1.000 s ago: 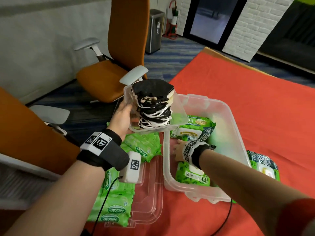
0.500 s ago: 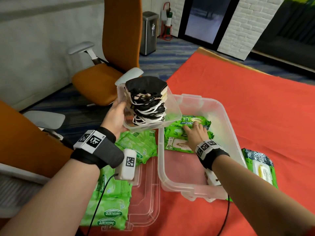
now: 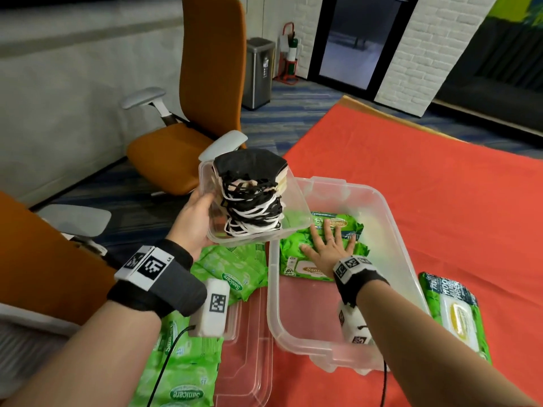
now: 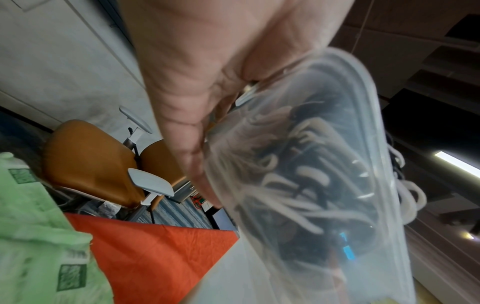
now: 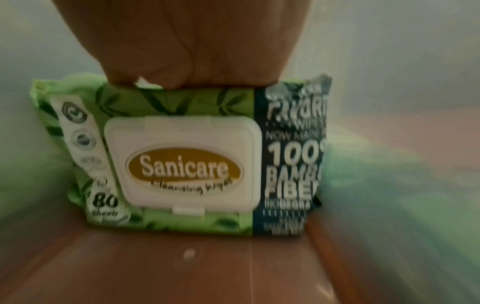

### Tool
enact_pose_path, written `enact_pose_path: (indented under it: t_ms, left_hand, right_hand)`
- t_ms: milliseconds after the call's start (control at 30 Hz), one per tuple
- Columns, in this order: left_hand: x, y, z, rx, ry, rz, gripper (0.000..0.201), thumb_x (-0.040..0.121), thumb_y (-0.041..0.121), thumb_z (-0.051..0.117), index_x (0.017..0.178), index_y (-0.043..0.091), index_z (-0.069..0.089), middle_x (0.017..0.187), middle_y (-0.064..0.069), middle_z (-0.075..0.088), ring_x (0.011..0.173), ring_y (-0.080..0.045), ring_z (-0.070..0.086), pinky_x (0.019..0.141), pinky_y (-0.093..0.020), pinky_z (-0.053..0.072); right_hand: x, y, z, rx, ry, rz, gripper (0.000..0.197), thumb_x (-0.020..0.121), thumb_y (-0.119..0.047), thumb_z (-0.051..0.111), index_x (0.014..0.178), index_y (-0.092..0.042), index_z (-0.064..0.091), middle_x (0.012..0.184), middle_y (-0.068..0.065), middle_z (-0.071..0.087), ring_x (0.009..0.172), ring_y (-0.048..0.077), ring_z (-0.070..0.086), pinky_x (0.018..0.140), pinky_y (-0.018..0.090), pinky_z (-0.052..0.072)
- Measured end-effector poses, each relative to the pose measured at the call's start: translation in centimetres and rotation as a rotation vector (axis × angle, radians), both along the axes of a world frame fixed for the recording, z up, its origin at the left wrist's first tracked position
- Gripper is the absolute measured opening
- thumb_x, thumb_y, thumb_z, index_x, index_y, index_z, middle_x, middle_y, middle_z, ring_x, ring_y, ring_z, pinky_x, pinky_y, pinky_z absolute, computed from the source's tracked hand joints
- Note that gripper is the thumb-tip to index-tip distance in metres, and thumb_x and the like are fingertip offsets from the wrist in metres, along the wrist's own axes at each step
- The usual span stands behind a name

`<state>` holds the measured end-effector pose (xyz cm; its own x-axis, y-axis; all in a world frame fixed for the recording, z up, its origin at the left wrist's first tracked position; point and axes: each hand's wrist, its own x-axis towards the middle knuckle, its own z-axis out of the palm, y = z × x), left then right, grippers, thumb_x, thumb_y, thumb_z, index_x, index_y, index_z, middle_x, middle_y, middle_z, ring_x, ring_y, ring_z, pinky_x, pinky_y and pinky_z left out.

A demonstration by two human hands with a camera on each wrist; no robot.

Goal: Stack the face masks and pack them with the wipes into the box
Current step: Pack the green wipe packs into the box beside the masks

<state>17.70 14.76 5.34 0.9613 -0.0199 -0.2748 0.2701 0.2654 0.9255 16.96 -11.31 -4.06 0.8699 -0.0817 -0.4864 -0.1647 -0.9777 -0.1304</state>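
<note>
My left hand (image 3: 192,223) grips a small clear tub (image 3: 296,207) that holds a tall stack of face masks (image 3: 251,198) with black and white ear loops, tilted above the near-left corner of the big clear box (image 3: 393,230). From the left wrist view the tub (image 4: 337,164) fills the right side, my fingers (image 4: 194,102) curled round it. My right hand (image 3: 329,248) lies flat, fingers spread, on green Sanicare wipes packs (image 3: 296,259) at the far end inside the box. The right wrist view shows one pack (image 5: 182,164) under my palm.
More green wipes packs (image 3: 232,271) lie on the left by a clear lid (image 3: 249,348), and one pack (image 3: 455,312) lies right of the box on the red cloth (image 3: 440,186). Orange office chairs (image 3: 188,118) stand beyond the table's left edge.
My right hand slid the wipes pack from the near end of the box to the far end and now presses it flat there. The left hand keeps the tub aloft.
</note>
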Motion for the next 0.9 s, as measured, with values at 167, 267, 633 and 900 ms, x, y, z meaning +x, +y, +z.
enact_pose_path:
  t_ms: [167,267,633,900]
  left_hand:
    - [-0.1,-0.8,1.0,0.003,-0.021,-0.005,0.036,0.100,0.023,0.035,0.132,0.029,0.048,0.116,-0.006,0.065,0.087,-0.017,0.068,0.056,-0.027,0.054]
    - [-0.5,-1.8,1.8,0.019,-0.042,-0.025,0.033,0.100,0.023,0.032,0.129,0.025,0.049,0.108,-0.004,0.065,0.083,-0.015,0.066,0.055,-0.026,0.053]
    - [-3.2,-6.2,2.4,0.030,-0.087,-0.213,0.029,0.101,0.031,0.032,0.117,0.036,0.056,0.112,0.000,0.068,0.100,-0.019,0.065,0.085,-0.042,0.050]
    - [-4.1,-8.3,1.8,0.081,-0.100,-0.224,0.027,0.101,0.031,0.034,0.113,0.034,0.057,0.097,0.005,0.069,0.084,-0.014,0.064,0.069,-0.032,0.054]
  right_hand:
    - [1.4,-0.6,5.1,0.008,-0.003,-0.048,0.070,0.092,-0.061,0.027,0.145,-0.038,-0.013,0.156,0.003,-0.018,0.143,0.031,-0.015,0.113,0.056,-0.005]
    - [1.5,-3.2,10.4,0.025,-0.113,-0.153,0.076,0.092,-0.056,0.037,0.147,-0.033,-0.010,0.156,0.010,-0.013,0.142,0.038,-0.010,0.112,0.056,0.002]
    - [-11.1,-21.1,5.4,0.031,0.028,-0.697,0.061,0.087,-0.043,0.059,0.126,0.003,0.051,0.124,0.021,0.057,0.112,0.032,0.055,0.084,0.031,0.040]
    - [-15.8,-24.7,-5.6,0.302,-0.051,-1.153,0.135,0.020,-0.062,0.086,0.131,-0.007,0.034,0.126,0.019,0.053,0.109,0.039,0.056,0.084,0.051,0.051]
